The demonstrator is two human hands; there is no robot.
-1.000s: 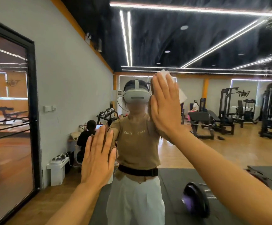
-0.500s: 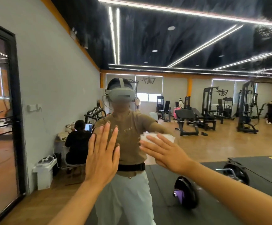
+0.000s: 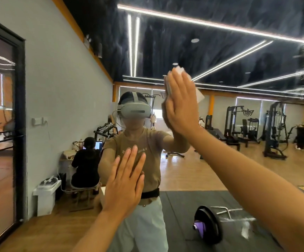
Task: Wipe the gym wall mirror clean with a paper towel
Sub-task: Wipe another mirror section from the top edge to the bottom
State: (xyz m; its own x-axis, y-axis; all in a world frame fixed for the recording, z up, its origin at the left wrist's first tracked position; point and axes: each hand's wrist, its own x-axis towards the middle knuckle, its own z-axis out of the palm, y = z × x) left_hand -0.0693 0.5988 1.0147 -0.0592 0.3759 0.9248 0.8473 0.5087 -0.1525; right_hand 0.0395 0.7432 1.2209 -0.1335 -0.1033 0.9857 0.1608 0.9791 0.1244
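The gym wall mirror [image 3: 229, 57] fills almost the whole view and reflects me and the gym hall. My right hand [image 3: 181, 106] is raised high, fingers straight, pressing a white paper towel [image 3: 198, 94] flat against the glass; the towel's edges show above and to the right of the fingers. My left hand [image 3: 124, 180] lies flat on the mirror lower down, at chest height of my reflection, fingers straight and together, with nothing in it.
A black door frame [image 3: 19, 124] bounds the mirror on the left. Reflected behind me are a barbell with a black plate [image 3: 208, 227] on a dark mat, weight machines [image 3: 274, 130], and a seated person at a laptop [image 3: 85, 162] beside a white bin [image 3: 46, 196].
My right hand swept the paper towel down to chest height, then back up to above head height. My left hand stayed flat on the glass.
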